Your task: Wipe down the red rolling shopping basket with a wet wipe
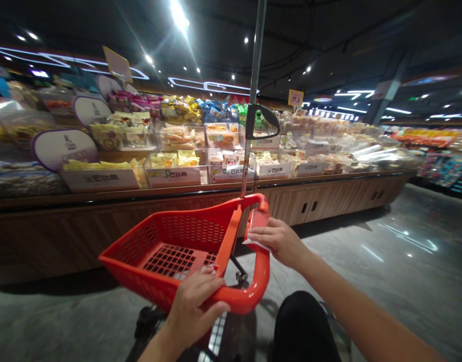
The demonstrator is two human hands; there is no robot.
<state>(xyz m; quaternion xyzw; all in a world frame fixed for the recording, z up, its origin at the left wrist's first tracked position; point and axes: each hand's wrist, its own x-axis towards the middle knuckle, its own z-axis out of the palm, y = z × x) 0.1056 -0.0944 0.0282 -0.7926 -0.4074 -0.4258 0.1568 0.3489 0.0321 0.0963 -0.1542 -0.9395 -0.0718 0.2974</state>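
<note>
A red plastic shopping cart [161, 289] stands before me, its basket showing only its slotted floor. Its thick red handle [264, 274] loops toward me on the right. My left hand [195, 306] grips the handle's near left end, by the basket's rim. On the far right part of the handle, beside a reddish panel [258, 219], rests my right hand [278, 241]. Its fingers press a thin white wipe [253, 244] against the handle; whether it is paper or cloth I cannot tell. A grey pole [254, 65] with a dark hook rises behind the handle.
A long wooden display counter [291, 201] runs across the front, bearing clear bins of packaged snacks [172, 166]. Round white signs [65, 148] stand at left. Grey shiny floor [397, 261] stretches to the right, toward more shelves [442, 156]. My dark-clothed knee [304, 327] is below.
</note>
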